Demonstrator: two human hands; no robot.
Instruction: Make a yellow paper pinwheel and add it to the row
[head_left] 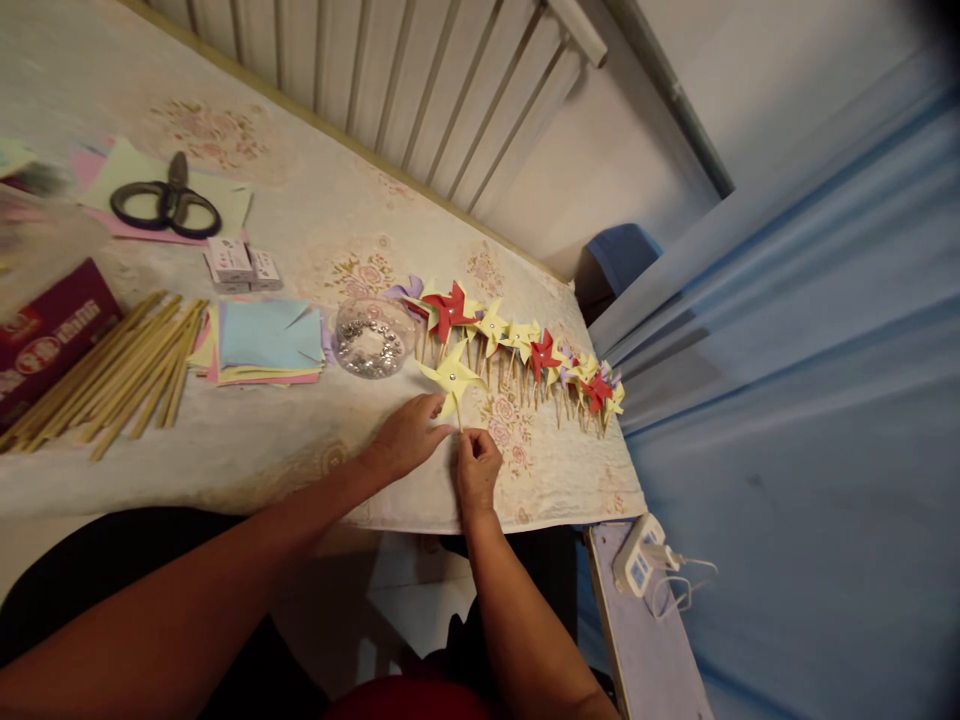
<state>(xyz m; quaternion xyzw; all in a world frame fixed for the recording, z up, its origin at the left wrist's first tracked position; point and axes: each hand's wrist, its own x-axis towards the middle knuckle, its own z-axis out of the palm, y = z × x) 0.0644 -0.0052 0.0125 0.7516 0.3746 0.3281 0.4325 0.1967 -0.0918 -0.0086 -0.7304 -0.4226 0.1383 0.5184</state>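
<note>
A pale yellow paper pinwheel (453, 378) on a thin stick stands over the table's near side. My right hand (478, 470) pinches the lower stick between thumb and fingers. Just left of the stick is my left hand (409, 436), its thumb and fingers apart beside the lower blade; whether they touch the paper I cannot tell. Behind the pinwheel, a row of finished pinwheels in red (450, 311), yellow (492, 327) and purple lies along the cloth. A clear round container (373, 338) of small shiny pieces sits beyond my left hand.
Stacked coloured paper (270, 335), small white boxes (229, 260) and black-handled scissors (176, 207) lie to the left. Many wooden sticks (127, 370) rest against a purple box (56, 335). A power strip (639, 560) lies on a side ledge near a blue curtain (787, 450).
</note>
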